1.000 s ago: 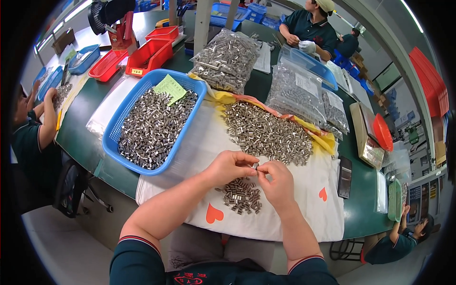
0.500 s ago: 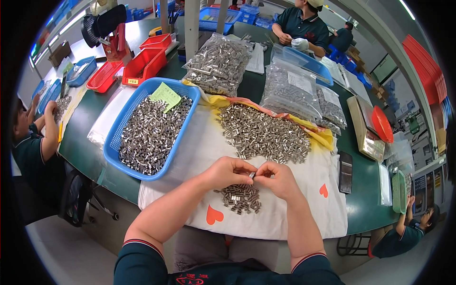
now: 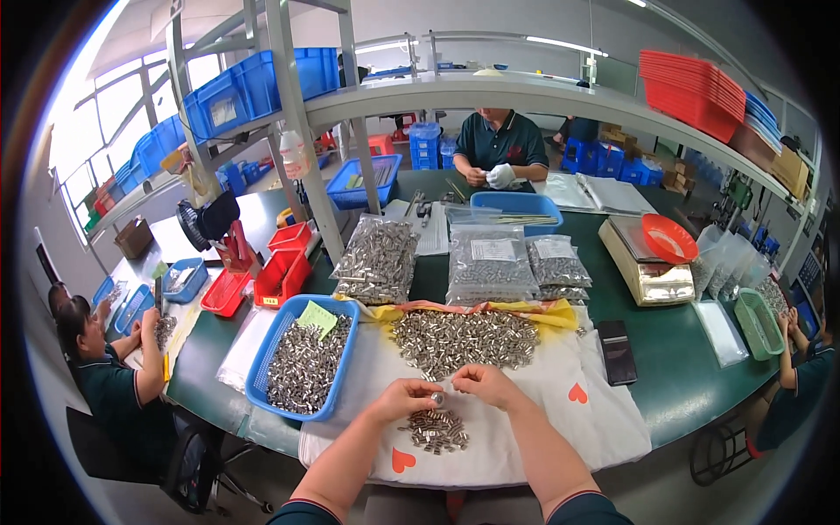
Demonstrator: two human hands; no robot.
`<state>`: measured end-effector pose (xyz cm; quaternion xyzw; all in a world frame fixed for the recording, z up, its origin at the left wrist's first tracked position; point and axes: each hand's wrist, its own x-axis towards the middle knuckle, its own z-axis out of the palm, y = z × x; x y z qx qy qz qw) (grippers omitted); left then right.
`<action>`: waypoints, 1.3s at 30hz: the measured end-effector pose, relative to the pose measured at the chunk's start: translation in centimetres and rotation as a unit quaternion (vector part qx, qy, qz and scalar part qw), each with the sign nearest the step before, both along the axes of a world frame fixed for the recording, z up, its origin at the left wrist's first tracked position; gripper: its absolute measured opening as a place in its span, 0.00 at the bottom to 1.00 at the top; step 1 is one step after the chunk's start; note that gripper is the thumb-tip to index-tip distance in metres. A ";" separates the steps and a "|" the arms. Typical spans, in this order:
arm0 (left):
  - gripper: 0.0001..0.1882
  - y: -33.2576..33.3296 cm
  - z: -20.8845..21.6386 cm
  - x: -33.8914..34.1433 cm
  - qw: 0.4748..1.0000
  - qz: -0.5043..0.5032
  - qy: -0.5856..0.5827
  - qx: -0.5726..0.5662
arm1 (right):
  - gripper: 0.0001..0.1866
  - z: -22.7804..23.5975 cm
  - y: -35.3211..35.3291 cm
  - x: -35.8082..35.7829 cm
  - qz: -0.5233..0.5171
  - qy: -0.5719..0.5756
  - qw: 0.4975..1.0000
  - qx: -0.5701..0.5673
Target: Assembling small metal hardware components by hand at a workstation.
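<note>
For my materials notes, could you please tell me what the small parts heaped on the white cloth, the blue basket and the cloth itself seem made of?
Small parts: probably metal, smooth and shiny, given their silvery glints; alloy unclear.
Blue basket: likely plastic, slightly glossy, with a moulded-looking rim.
White cloth: matte fabric, softly creased; fibre unclear.

Glaring windows (image 3: 118,80) at left, curved edges, dark corners

Both hands (image 3: 405,398) (image 3: 486,385) near small metal parts (image 3: 437,431) on white cloth (image 3: 525,442)
</note>
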<state>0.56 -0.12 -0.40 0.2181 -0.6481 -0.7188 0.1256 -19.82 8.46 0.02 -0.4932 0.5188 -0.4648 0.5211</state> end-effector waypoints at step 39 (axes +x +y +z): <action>0.15 -0.3 1.7 -1.7 0.996 -0.029 -0.078 -0.030 | 0.07 1.3 -0.5 -2.5 -0.261 0.230 0.928 -0.131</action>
